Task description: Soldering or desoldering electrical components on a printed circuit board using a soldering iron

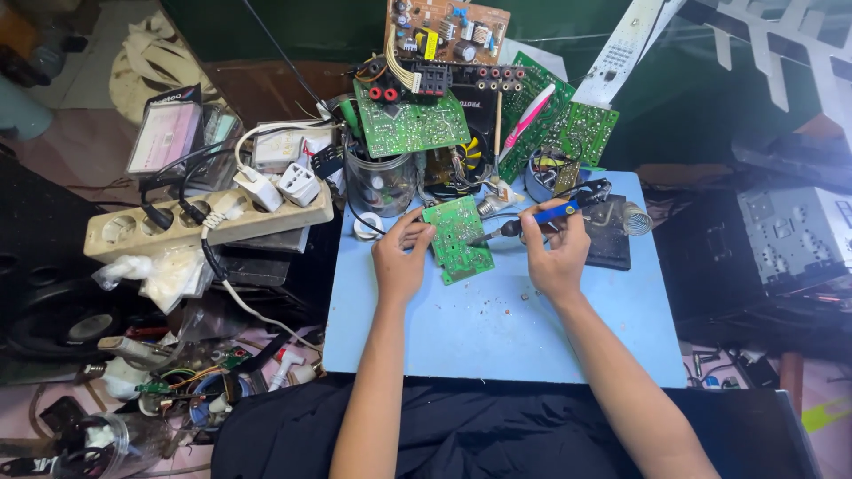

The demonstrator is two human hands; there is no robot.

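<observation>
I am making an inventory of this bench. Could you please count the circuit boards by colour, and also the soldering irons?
Green circuit boards: 4, one held by the left hand (held board; others)
Brown circuit boards: 1
Soldering irons: 1, in the right hand
Total: 6

We have open room on the near half of the blue bench point(497, 337); far off, the glass jar point(380, 182) and leaning circuit boards point(413, 124) wall us in, the power strip point(209, 226) crowding left, the black stand point(611, 239) right
</observation>
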